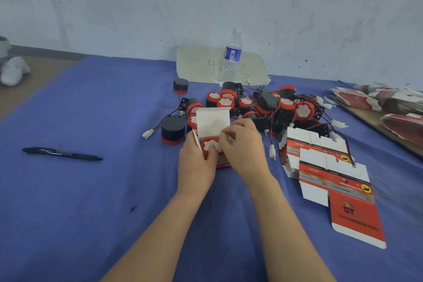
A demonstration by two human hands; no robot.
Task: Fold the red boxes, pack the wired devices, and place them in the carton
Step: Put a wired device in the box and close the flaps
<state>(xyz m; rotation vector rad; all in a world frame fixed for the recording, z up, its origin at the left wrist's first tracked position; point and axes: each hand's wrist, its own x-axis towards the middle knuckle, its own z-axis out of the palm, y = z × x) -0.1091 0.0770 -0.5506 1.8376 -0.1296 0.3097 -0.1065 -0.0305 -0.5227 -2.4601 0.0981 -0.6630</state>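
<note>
Packing workshop, heaped wired devices (263, 103), flat cartons (375, 98)

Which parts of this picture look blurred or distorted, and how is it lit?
Head view: flat, bluish light with faint shadows; flat box bundles at the right edge smear; the blue tablecloth edges splay from wide-angle distortion; the red box is fairly sharp.

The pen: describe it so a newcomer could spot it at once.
Start at the big blue cloth. Far left of the red-and-black device pile, the pen lies alone. It is the only long, thin, dark thing there.
</note>
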